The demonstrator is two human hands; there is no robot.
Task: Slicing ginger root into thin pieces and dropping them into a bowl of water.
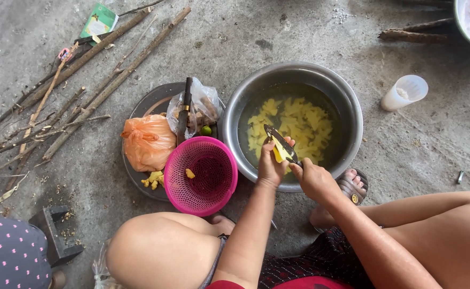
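Yellow root piece [279, 154], pinched in my left hand [271, 168] over the steel basin [352, 115], meets the knife [281, 142] my right hand [314, 179] grips, many slices [299, 124] already floating, a few roots [153, 179] uncut on the tray [145, 104].

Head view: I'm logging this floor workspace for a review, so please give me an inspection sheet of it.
Surface: bare grey concrete floor, dusty, with scattered bits.
Job's things: yellow piece and dark knife held over a metal basin of water with yellow slices.
Clutter: pink basket, orange bag and clear bag on a round tray; sticks; white cup.
Grippers: left hand holds the yellow piece; right hand holds the knife.
Cables: nothing seen.
Surroundings: another basin's rim top right; dotted cloth bottom left.
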